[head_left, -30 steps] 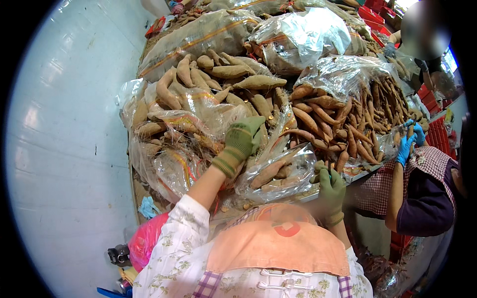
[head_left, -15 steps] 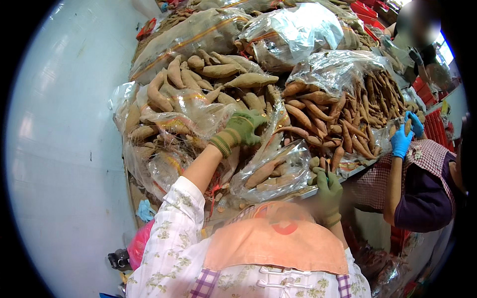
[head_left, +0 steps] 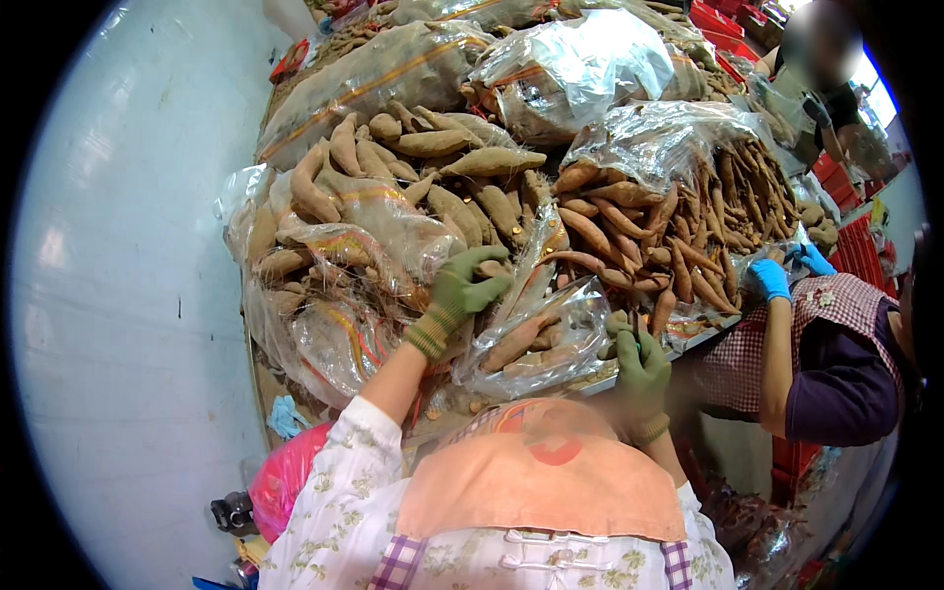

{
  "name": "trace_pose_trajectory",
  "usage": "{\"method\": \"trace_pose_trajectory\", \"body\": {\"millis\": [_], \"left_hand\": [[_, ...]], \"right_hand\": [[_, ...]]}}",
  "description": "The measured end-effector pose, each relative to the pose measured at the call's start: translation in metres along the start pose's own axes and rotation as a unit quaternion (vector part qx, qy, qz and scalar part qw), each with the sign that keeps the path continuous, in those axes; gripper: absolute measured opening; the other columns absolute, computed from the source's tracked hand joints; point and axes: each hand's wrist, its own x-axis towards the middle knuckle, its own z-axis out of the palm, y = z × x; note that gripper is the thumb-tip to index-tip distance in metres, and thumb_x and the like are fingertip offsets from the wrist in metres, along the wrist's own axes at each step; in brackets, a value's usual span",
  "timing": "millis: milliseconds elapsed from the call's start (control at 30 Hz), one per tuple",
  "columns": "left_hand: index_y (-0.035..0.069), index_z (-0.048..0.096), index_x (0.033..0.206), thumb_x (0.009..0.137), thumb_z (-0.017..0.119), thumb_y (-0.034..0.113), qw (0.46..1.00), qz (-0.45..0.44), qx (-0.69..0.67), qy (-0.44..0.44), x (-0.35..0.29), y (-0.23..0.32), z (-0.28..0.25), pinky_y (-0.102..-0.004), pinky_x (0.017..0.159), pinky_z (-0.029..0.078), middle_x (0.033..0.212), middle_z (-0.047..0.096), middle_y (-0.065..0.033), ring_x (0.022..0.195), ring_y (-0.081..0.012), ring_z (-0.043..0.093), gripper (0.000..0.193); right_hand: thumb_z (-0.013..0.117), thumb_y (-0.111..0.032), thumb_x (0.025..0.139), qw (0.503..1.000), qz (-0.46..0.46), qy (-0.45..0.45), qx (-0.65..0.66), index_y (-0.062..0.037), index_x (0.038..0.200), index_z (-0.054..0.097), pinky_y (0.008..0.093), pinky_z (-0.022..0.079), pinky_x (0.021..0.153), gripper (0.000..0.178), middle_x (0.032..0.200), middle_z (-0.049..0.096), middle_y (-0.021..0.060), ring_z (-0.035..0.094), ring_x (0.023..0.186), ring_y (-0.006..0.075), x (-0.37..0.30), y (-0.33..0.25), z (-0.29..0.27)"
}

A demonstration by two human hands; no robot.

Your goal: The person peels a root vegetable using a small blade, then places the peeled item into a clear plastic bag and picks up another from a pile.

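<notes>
The left hand (head_left: 465, 295), wearing a green glove, is hovering over the near edge of the heap. Its thumb and fingers are standing apart with a brownish patch showing between them; whether they are gripping a tuber cannot be told. Brown tubers (head_left: 454, 211) are lying at its twelve o'clock, clear plastic wrapping (head_left: 374, 236) is bunching at ten, and a clear bag (head_left: 580, 356) with several tubers is resting at four. A crumpled blue cloth (head_left: 286, 418) is lying at eight.

The right hand (head_left: 642, 376), also green-gloved, is closing its fingers around a slim dark tool (head_left: 633, 321) that is pointing toward twelve. Reddish tubers (head_left: 590, 231) are spreading at its twelve o'clock. At its two o'clock, a co-worker's blue-gloved hand (head_left: 770, 280) is working beside the heap.
</notes>
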Motion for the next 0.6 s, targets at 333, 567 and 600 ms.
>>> {"method": "trace_pose_trajectory", "body": {"millis": [333,567,600], "left_hand": [[0.003,0.057,0.14,0.102,0.061,0.011,0.827,0.176,-0.514,0.145,-0.069,0.087,-0.064,-0.0304,0.08,0.059,0.118,0.072,-0.0096,0.097,-0.0151,0.07,0.039],[0.004,0.055,0.142,0.105,0.055,0.013,0.741,0.085,-0.665,0.043,-0.099,0.08,-0.022,-0.0343,0.098,0.055,0.122,0.072,-0.0092,0.102,-0.0198,0.071,0.038],[0.002,0.052,0.144,0.105,0.055,0.015,0.748,0.08,-0.657,0.043,-0.102,0.079,-0.017,-0.0365,0.097,0.054,0.131,0.067,-0.0115,0.105,-0.0206,0.069,0.041]], "right_hand": [[0.056,-0.023,0.105,0.994,0.085,-0.032,0.053,0.0023,0.115,0.071,0.0202,0.043,0.057,0.031,0.082,0.072,0.0056,0.06,0.064,0.0065,0.017,-0.035,0.004],[0.057,-0.035,0.107,0.936,0.161,-0.195,0.244,-0.0039,0.121,0.07,0.0189,0.03,0.044,0.037,0.083,0.072,0.0037,0.044,0.047,0.0016,0.041,-0.093,0.054],[0.056,-0.037,0.107,0.915,0.167,-0.23,0.285,-0.0039,0.123,0.069,0.0184,0.03,0.043,0.039,0.085,0.073,0.0034,0.044,0.047,0.0014,0.042,-0.096,0.059]]}}
